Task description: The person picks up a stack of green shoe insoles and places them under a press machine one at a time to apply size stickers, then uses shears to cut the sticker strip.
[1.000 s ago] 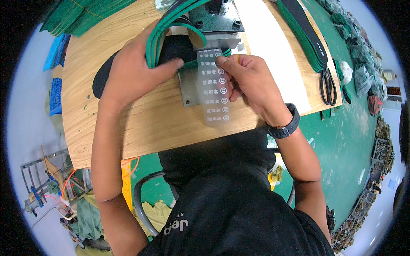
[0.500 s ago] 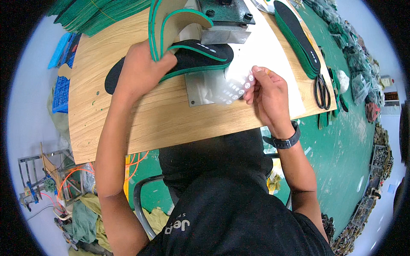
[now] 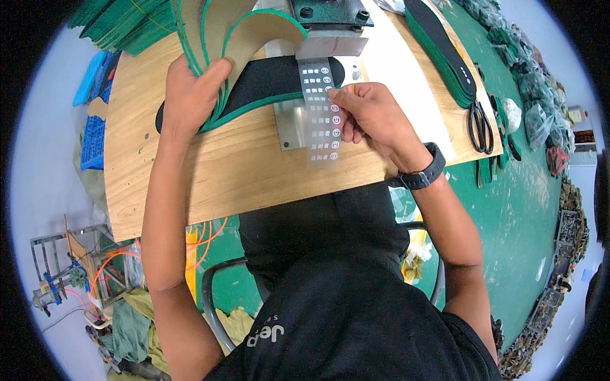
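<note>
My left hand (image 3: 192,96) is closed on several insoles (image 3: 251,32), bent upward so their beige undersides and green edges show. Beneath them a black-topped insole (image 3: 262,77) lies flat, its right end by the metal block of a press (image 3: 333,46). Between thumb and fingers, my right hand (image 3: 376,119) pinches a clear strip of transfer film (image 3: 323,134) with rows of white prints. The film lies across the right part of the black insole and hangs past its near edge, over a metal plate (image 3: 289,124).
A stack of black and green insoles (image 3: 438,54) lies at the table's right, with black-handled scissors (image 3: 480,127) beside it. More green sheets (image 3: 127,28) are piled at the far left. A white sheet (image 3: 406,82) covers part of the wooden table (image 3: 254,181).
My right hand has moved left, bringing the film from beside the insole to across it. My left hand has shifted left, drawing the bent insoles back and uncovering more black surface.
</note>
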